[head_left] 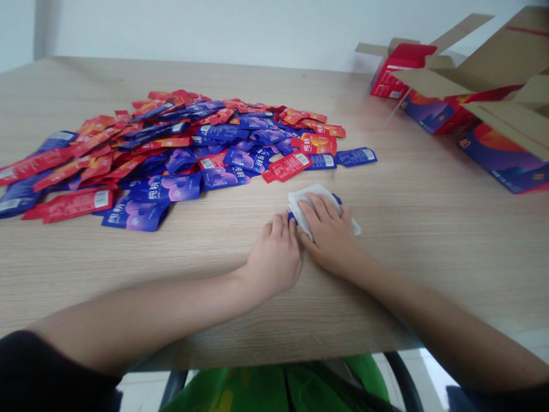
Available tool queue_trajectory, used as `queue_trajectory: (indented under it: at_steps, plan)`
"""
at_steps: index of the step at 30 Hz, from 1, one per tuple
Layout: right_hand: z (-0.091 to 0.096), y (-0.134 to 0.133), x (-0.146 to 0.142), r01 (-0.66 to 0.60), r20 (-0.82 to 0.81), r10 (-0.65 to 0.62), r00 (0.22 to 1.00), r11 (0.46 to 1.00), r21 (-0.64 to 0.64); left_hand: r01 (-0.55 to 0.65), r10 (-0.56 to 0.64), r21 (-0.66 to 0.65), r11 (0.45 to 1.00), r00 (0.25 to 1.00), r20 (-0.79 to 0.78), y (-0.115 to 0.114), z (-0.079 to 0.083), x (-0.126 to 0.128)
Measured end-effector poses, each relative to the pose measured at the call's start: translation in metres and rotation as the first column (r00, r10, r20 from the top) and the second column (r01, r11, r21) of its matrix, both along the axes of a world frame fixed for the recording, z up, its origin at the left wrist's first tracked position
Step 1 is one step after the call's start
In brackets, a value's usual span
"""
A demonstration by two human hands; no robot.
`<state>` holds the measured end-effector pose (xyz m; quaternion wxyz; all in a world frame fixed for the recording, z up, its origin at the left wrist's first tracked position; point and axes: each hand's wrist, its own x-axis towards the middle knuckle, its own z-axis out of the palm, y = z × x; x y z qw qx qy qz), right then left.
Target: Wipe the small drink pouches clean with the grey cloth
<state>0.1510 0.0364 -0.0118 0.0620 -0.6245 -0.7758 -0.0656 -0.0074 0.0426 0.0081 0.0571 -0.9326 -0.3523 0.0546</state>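
Just right of the middle of the table, my left hand (275,247) is closed, its fingertips pinching the end of a blue sachet (292,217). A folded white cloth (316,190) covers most of that sachet, and a bit of blue pokes out past its far right side. My right hand (332,234) presses down on the cloth with its fingers laid over it, holding it against the sachet. Beyond both hands lies a heap of red sachets (288,166) and blue sachets (171,187), printed with white lettering and barcodes.
Three open cardboard boxes stand on the right: a small red box (388,80) at the back, a blue-and-red box (433,111) in front of it, and another printed box (497,157) nearest. Their flaps stick out over the wooden table (407,257). A white wall (257,34) rises behind.
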Motion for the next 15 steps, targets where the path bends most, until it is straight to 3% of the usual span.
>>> queue_trajectory:
  at_steps: [4,11,15]
  plan:
    - [0.003,-0.003,0.001,-0.051,-0.007,0.050,0.999,0.998,-0.024,0.006,-0.006,0.010,1.000,1.000,-0.002,0.001,0.000,0.000]
    - [0.006,0.007,0.037,0.215,-0.047,-0.219,0.975,0.974,-0.066,-0.011,0.011,0.002,1.000,1.000,-0.027,0.000,0.000,0.000]
    - [0.004,0.007,0.028,0.224,-0.036,-0.225,0.974,0.974,-0.035,-0.016,0.016,-0.007,1.000,1.000,-0.009,-0.001,0.000,0.000]
